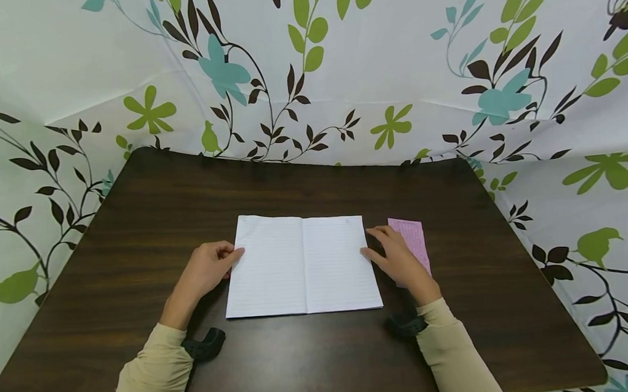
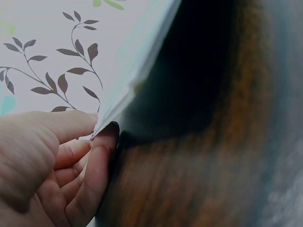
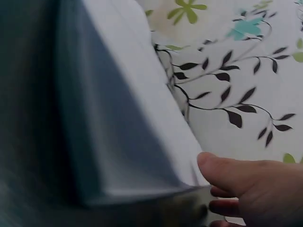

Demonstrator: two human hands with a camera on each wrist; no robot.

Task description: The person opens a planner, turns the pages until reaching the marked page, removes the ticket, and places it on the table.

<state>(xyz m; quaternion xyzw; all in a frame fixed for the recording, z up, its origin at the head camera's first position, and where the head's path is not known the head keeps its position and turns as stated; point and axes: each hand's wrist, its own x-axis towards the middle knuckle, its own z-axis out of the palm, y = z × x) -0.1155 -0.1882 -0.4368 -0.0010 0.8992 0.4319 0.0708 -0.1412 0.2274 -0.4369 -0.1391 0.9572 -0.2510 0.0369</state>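
An open notebook (image 1: 264, 266) with white ruled pages lies in the middle of the dark wooden table, its fold running down the centre. My left hand (image 1: 206, 270) pinches its left edge. In the left wrist view the thumb (image 2: 71, 127) lies on top of the pages and curled fingers are beneath. At the opposite edge my right hand (image 1: 397, 257) holds the notebook, thumb over the page; the right wrist view shows this thumb (image 3: 222, 172) at the page edge, with the other fingers lower down. A pink sheet with writing (image 1: 413, 238) lies partly hidden behind the right hand.
The brown wood-grain table (image 1: 186, 197) stretches out around the notebook. Behind it and along its sides hangs a white cloth (image 1: 391, 50) with leaf, flower and bird prints. Dark bands (image 1: 207, 345) sit on both wrists over beige sleeves.
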